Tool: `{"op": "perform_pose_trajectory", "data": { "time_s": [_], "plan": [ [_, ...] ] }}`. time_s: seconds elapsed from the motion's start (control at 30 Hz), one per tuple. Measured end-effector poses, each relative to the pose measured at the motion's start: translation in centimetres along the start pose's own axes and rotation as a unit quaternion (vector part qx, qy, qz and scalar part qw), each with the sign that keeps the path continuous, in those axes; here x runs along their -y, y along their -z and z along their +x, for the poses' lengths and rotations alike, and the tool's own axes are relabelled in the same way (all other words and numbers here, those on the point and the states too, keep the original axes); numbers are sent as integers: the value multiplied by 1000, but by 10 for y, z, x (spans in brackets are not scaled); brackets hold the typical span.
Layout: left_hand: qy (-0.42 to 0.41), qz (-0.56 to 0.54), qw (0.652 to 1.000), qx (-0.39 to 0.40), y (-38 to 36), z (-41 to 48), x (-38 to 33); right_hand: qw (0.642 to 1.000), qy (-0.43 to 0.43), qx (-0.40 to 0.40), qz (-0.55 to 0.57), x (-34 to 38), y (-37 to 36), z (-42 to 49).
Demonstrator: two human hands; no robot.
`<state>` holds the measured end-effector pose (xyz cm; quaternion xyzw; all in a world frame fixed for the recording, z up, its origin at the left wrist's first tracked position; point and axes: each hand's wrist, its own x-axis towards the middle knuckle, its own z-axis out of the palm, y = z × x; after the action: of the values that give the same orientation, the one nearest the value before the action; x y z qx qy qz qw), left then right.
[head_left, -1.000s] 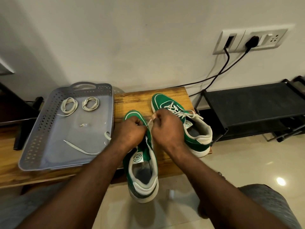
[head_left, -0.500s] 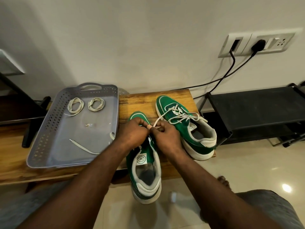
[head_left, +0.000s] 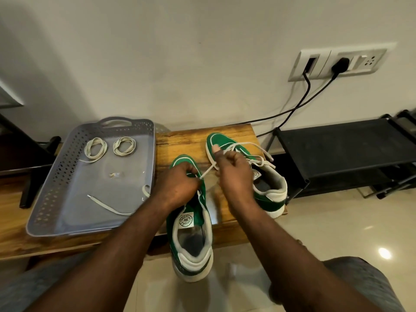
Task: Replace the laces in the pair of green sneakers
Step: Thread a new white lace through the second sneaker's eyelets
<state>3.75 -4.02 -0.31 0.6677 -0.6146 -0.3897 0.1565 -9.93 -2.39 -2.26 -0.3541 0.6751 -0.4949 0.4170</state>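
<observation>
The left grip [head_left: 180,184] is closed over the forefoot of the near green sneaker [head_left: 191,224], its fingertips pinched at the eyelets where a white lace [head_left: 208,170] comes out. The right grip [head_left: 235,174], just beside it and a little higher, is curled tight around the other end of that lace, which runs taut between the two. One fingertip [head_left: 216,149] of the right grip sticks up above the knuckles.

The near sneaker lies below both grips, toe under the left one, and its heel overhangs the edge of the wooden table [head_left: 180,140]. Its tongue carries a round white label [head_left: 186,220]; the ring of writing on it is too small to read. The second green sneaker [head_left: 270,188] sits behind and under the right grip, laced, with its loose lace ends [head_left: 258,154] spread over the top. A similar round label [head_left: 255,174] shows beside the right grip, half hidden and unreadable.

Left of the left grip a grey perforated tray [head_left: 56,199] holds two coiled laces [head_left: 95,148] [head_left: 124,145] and one loose lace [head_left: 108,207] that passes under the left forearm. Right of the right grip stands a black shoe rack [head_left: 337,149].
</observation>
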Motion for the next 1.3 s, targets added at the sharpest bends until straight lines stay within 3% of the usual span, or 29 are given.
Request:
{"op": "perform_pose_trajectory", "data": {
  "time_s": [0.07,0.17,0.27,0.37,0.47,0.6,0.67,0.77,0.97,1.07,1.13,1.3],
  "plan": [
    [5,-4,1000,-1,-1,0,0,994,-10,65,-89,-18,-8,-4],
    [15,-10,1000,-6,-1,3,2,987,18,74,-142,-32,-13,-4],
    [8,-5,1000,-6,-1,4,3,994,16,58,-89,-23,-12,-3],
    [-7,-9,1000,-3,0,3,2,997,51,-30,40,2,-2,4],
    [-28,-4,1000,-12,0,4,0,989,90,-80,84,10,4,4],
    [-62,65,995,-30,-3,3,-1,997,-8,50,57,-14,-9,-9],
    [-73,99,992,-25,1,4,3,996,-9,82,18,-25,-15,-9],
    [-47,125,991,-22,13,10,13,997,22,61,-38,-34,-19,-3],
    [-45,155,987,17,31,15,18,998,2,33,-62,-36,-17,5],
    [-68,240,967,45,24,9,16,996,-4,40,-76,-35,-17,2],
    [-81,279,957,28,18,6,19,998,-15,45,-50,-29,-15,3],
    [-69,267,961,14,16,7,18,996,6,-35,80,-10,4,14]
  ]
}}
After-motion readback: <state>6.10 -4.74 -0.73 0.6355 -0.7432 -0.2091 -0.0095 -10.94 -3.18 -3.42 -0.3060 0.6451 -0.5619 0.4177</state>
